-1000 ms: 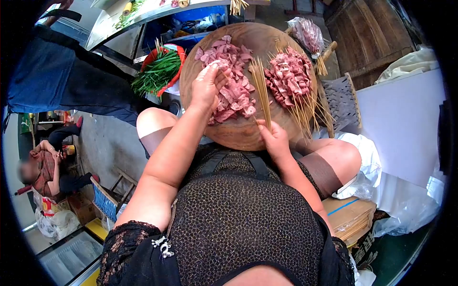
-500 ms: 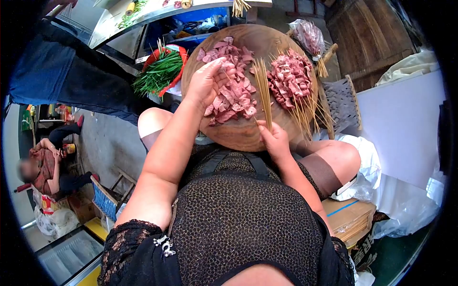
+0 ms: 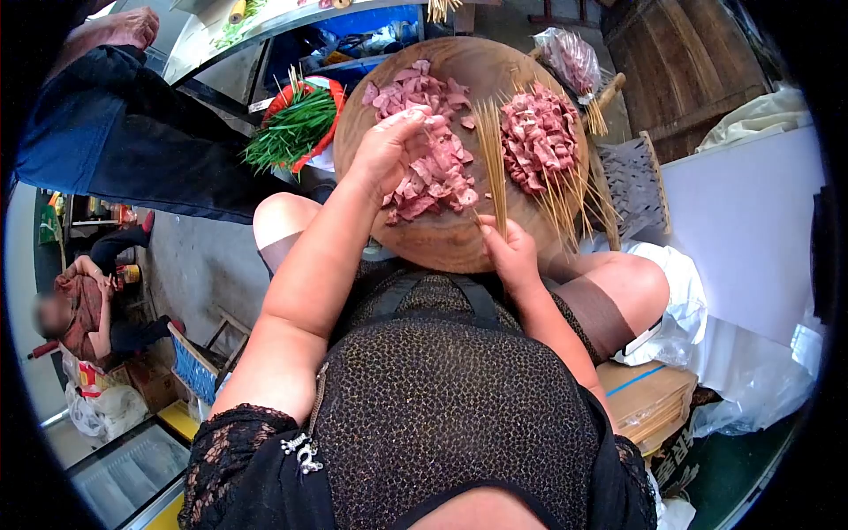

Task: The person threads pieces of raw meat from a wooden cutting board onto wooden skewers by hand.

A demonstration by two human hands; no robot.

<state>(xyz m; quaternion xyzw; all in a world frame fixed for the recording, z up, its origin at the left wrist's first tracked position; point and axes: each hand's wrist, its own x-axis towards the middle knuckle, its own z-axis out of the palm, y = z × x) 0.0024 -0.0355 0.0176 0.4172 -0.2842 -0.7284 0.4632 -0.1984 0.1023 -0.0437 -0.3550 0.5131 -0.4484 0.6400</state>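
Wooden round board (image 3: 433,253) carries loose meat slices (image 3: 442,168) at left, skewered meat (image 3: 539,137) at right; between them, the right hand (image 3: 511,249) pinches bare skewers (image 3: 494,168); the left hand (image 3: 389,150) curls over the slices, its grip unclear; pale lettering (image 3: 678,466), lower right, is illegible

Bare board (image 3: 435,252) nearside; skewers (image 3: 492,163) between meat piles (image 3: 433,181)

There were one round board (image 3: 424,247), one pile of sliced meat (image 3: 442,181), two batches of skewered meat (image 3: 541,137) and one bunch of bare skewers (image 3: 492,168). Two other people (image 3: 79,309) showed.
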